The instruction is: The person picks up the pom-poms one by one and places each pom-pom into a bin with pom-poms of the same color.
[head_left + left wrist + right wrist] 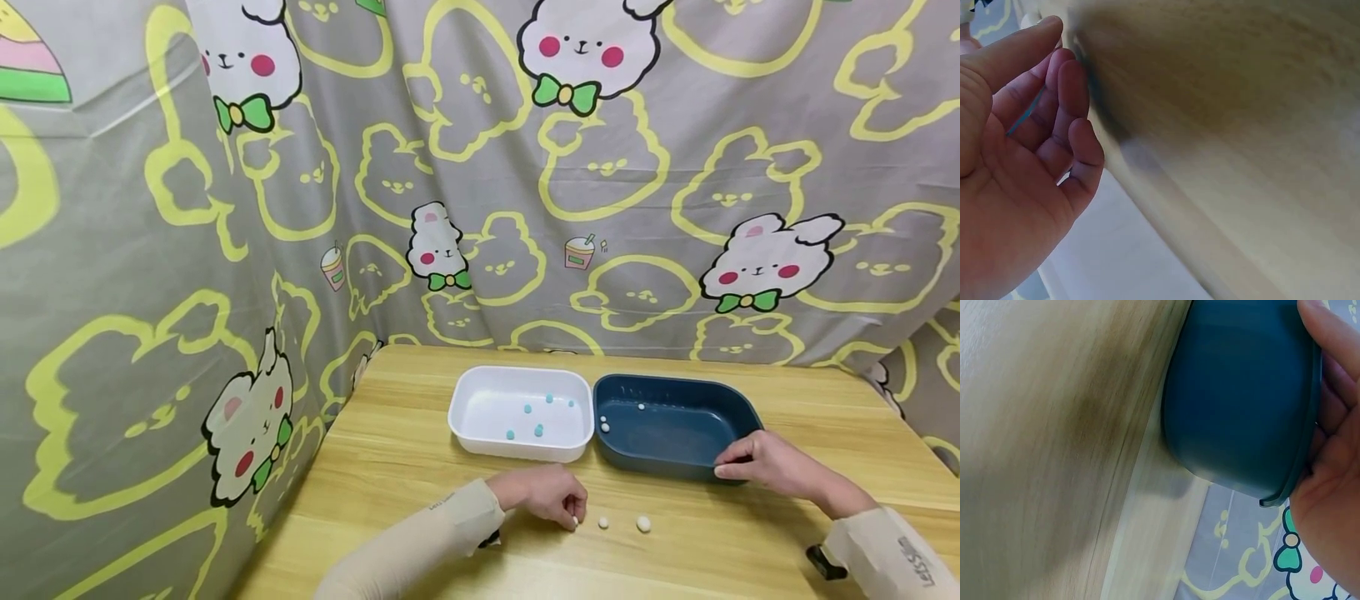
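Note:
My left hand [551, 496] is low over the table, pinching a small white ball [575, 521] between thumb and fingertips. To its right lie two more white balls, a small one [603, 522] and a bigger one [643, 524]. My right hand [772, 467] grips the near right corner of a dark blue bin [675, 468], thumb on one side of the rim and fingers on the other. Inside that bin are three little white balls [606, 427], towards its left and back. In the left wrist view the pinched ball is mostly hidden by the fingers.
A white bin [521, 450] stands left of the blue one, their ends side by side. Several teal balls [528, 409] are scattered in it. The wooden table [405, 400] ends at a patterned grey curtain [495, 183] behind and on the left.

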`<state>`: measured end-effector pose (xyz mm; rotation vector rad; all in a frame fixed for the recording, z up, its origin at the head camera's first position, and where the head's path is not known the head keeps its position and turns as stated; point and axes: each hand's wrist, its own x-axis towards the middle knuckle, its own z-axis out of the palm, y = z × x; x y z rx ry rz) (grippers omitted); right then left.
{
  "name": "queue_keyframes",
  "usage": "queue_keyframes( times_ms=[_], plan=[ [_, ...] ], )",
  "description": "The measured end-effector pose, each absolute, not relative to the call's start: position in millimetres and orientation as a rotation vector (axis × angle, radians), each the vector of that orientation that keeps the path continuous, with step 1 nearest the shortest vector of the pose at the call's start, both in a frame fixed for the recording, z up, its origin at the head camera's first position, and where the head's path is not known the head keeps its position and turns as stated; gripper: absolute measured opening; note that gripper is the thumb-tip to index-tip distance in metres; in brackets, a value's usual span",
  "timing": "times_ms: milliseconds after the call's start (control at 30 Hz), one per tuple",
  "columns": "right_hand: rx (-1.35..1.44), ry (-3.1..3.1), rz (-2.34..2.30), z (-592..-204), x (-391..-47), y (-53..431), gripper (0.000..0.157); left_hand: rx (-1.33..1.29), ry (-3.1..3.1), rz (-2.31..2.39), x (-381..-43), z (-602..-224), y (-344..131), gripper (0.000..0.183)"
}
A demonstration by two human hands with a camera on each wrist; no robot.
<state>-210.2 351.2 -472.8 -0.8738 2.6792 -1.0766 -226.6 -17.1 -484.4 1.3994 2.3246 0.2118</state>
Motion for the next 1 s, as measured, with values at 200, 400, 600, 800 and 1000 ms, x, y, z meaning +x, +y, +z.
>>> queue_keyframes(
  times_ms=[200,400,600,800,1000],
  plan=[
    [-0.881,2.691,-1.085,-472,-209,351,0.009,1.353,2.334,0.216,-227,-474,-17,0.009],
    [-0.884,2.683,-1.086,-472,-209,351,0.01,1.329,2.338,0.246,-227,-463,-18,0.007],
    [-0.896,2.686,-1.084,-471,-209,352,0.01,1.344,2.349,0.277,-227,-458,-17,0.008],
    [-0.891,2.687,-1.075,-471,-209,351,0.011,1.373,2.368,0.322,-231,-449,-13,0.007],
    [-0.904,2.682,-1.086,-471,-209,351,0.01,1.39,2.379,0.389,-236,-439,-8,0.007]
  ],
)
